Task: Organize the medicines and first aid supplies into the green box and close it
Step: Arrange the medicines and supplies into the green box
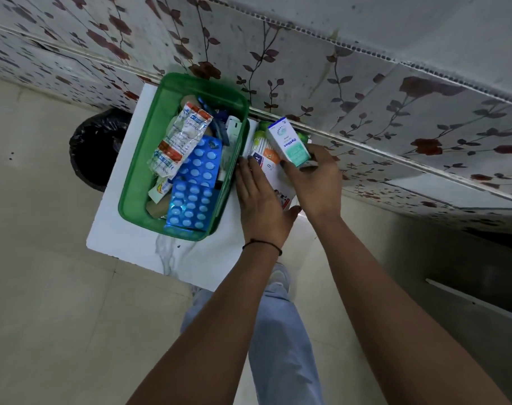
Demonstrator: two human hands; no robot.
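Note:
The open green box point(137, 182) sits on a small white table point(123, 229). Inside it lie two blue blister packs point(194, 182), a clear sachet strip point(180, 138) and other small items. Right of the box, my right hand point(316, 182) grips a small white and green medicine carton point(288, 141), raised above a pile of supplies. My left hand point(260, 206) rests on a white carton point(275, 176) in that pile, fingers over its left edge. Green items behind the pile are mostly hidden.
A black bin point(94, 150) with a bag liner stands on the floor left of the table. A floral-patterned wall point(365, 83) runs right behind the table. My legs and a shoe point(279, 276) are below the table's front edge.

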